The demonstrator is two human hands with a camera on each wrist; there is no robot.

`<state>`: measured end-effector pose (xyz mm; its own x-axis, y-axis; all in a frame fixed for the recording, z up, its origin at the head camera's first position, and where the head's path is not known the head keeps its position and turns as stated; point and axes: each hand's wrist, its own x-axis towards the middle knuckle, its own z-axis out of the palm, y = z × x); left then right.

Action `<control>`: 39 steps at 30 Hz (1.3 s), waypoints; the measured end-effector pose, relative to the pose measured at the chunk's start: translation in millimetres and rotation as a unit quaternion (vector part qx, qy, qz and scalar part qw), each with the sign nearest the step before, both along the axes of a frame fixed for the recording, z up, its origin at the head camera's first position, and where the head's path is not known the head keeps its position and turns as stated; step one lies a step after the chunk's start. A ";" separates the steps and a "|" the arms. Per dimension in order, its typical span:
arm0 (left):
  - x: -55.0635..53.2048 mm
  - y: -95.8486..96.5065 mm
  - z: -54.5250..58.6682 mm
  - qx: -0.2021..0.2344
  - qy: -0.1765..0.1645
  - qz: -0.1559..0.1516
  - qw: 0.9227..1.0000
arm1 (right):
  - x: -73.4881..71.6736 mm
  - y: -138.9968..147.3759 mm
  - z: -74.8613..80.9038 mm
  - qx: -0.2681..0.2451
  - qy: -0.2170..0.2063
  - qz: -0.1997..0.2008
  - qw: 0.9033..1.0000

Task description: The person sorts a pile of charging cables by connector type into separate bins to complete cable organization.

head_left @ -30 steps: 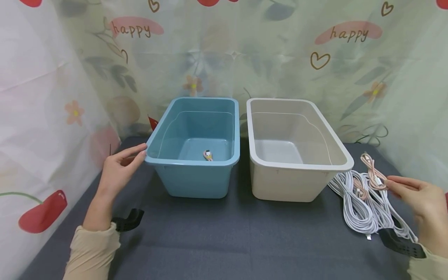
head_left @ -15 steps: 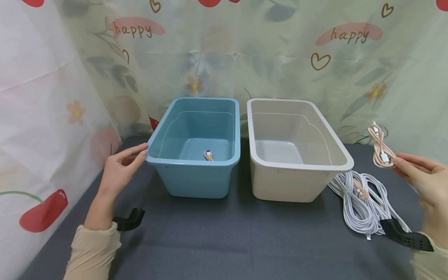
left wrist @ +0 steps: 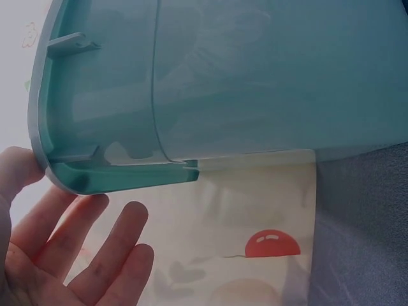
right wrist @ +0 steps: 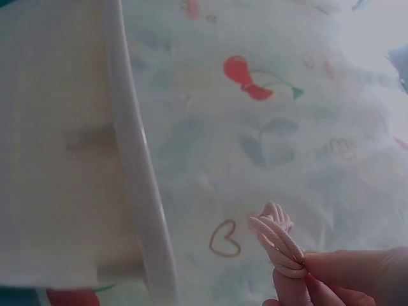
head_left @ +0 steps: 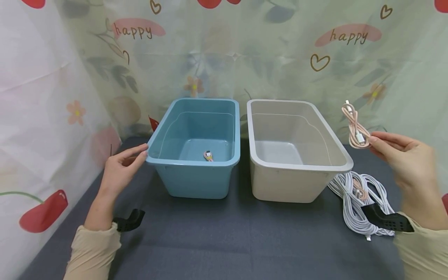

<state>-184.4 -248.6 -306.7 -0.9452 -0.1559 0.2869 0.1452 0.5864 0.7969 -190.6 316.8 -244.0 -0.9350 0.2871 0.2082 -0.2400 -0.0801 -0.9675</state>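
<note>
My right hand (head_left: 413, 167) is drawn into a fine pinch, thumb and index finger closed on one end of a pink braided cable (head_left: 354, 127), looped into a small bundle with a pale plug near my fingertips and another at the far end. The bundle is up in the air by the right rim of the beige bin (head_left: 283, 184); the right wrist view shows it apart from that rim. Since I have it by one end only, the rest is free to swing, so I judge a slow wrist and steady pressure best: firm enough not to slip, gentle enough that the loops don't spring loose. Near the rim it wants some height, or the far plug might snag. The black wrist bracket (head_left: 385, 219) overlaps the coiled white cable (head_left: 355, 214) in my view, where another pink cable (head_left: 360, 190) lies; I can't tell whether they touch, so a raised forearm seems wise. My left hand (head_left: 117, 173) is relaxed, fingers extended and gripping nothing, the tips resting against the near left corner of the blue bin (head_left: 196, 181); light contact should do, as a hard push could shift it.
</note>
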 end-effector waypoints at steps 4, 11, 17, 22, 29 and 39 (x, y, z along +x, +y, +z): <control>0.0 0.1 -0.5 0.001 -0.003 0.001 1.000 | -5.5 -16.3 9.1 0.008 0.001 0.024 1.000; 0.1 0.7 -0.1 0.002 -0.003 0.003 1.000 | -17.5 -50.2 22.9 0.019 0.027 0.078 0.996; -0.2 1.2 -0.6 0.002 -0.001 0.005 1.000 | -28.0 -79.2 31.2 0.048 0.059 0.094 0.993; -0.5 1.3 -0.2 0.001 -0.001 0.006 1.000 | -35.3 -101.0 38.9 0.075 0.056 0.097 0.991; -1.0 1.3 -0.1 0.000 0.001 0.006 1.000 | -42.3 -128.6 46.0 0.118 0.048 0.107 0.986; -1.6 0.9 -2.5 -0.004 0.007 0.010 1.000 | -49.6 -164.0 49.7 0.196 0.038 0.118 0.973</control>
